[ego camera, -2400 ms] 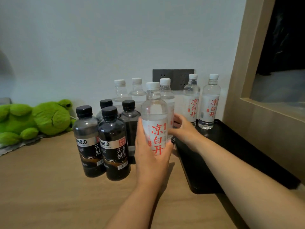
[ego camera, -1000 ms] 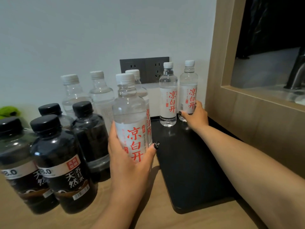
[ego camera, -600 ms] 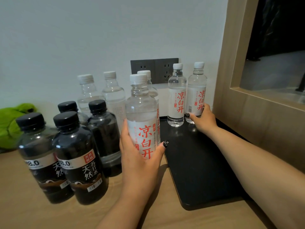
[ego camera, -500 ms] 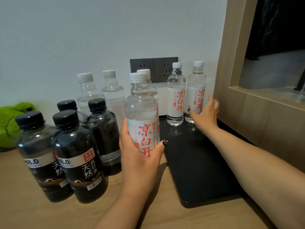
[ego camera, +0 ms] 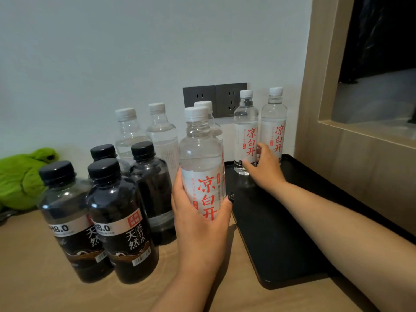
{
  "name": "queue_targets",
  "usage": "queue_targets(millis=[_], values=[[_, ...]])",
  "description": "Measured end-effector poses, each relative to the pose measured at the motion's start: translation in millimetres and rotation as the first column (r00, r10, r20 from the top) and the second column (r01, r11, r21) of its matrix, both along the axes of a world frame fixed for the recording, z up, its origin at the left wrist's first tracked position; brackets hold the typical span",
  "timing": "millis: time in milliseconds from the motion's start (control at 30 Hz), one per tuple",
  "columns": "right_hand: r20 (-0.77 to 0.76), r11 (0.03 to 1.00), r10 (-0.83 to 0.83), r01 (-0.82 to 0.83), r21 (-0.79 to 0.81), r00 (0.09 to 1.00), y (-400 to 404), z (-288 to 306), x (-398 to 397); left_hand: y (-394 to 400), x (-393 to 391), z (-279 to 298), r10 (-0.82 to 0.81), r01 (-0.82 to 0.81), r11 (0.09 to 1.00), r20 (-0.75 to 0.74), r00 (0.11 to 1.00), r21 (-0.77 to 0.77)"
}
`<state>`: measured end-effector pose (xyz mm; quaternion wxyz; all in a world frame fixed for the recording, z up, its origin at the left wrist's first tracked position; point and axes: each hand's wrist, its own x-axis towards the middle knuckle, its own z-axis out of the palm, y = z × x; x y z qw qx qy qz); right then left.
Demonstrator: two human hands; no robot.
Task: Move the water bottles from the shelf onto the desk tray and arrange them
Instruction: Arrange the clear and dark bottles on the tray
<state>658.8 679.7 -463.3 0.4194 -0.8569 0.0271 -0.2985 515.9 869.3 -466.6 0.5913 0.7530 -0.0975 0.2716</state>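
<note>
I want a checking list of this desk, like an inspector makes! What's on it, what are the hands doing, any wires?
Surface: wooden desk, bottles standing on it.
Job's things: black tray at right; two clear bottles upright at its back, left one, right one. Held bottle is upright, beside the tray. Three more clear bottles and four dark bottles stand on the desk.
Clutter: green plush toy at far left.
Hands: left hand grips the held bottle; right hand at the tray bottles' bases, grip unclear.
Cables: nothing seen.
Surroundings: white wall, grey wall sockets, wooden frame at right.
</note>
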Motion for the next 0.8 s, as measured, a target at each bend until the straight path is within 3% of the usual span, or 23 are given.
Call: queue_targets(millis=[433, 567, 633, 700, 800], values=[[0.019, 0.999, -0.039, 0.039, 0.008, 0.999, 8.6, 4.5, -11.4, -0.8, -1.1, 0.7, 0.007, -0.007, 1.000, -0.021, 1.000, -0.004], [0.022, 0.991, -0.045, 0.041, 0.129, 0.999, 24.0, 35.0, -34.4, -0.6, -1.0, 1.5, 0.015, -0.016, 1.000, -0.047, 0.999, -0.021], [0.051, 0.955, 0.092, -0.102, 0.277, 0.994, 30.4, 52.5, -50.5, -1.7, -0.8, 2.2, 0.019, -0.020, 1.000, -0.069, 0.997, -0.019], [0.041, 0.854, 0.324, -0.311, 0.416, 0.945, 39.7, 57.6, -71.0, -2.6, -1.2, 2.8, 0.022, -0.023, 1.000, -0.085, 0.996, -0.015], [-0.114, 0.780, 0.526, -0.425, 0.460, 0.842, 55.7, 44.8, -86.4, -2.4, -2.2, 2.5, 0.027, -0.029, 0.999, -0.113, 0.993, -0.019]])
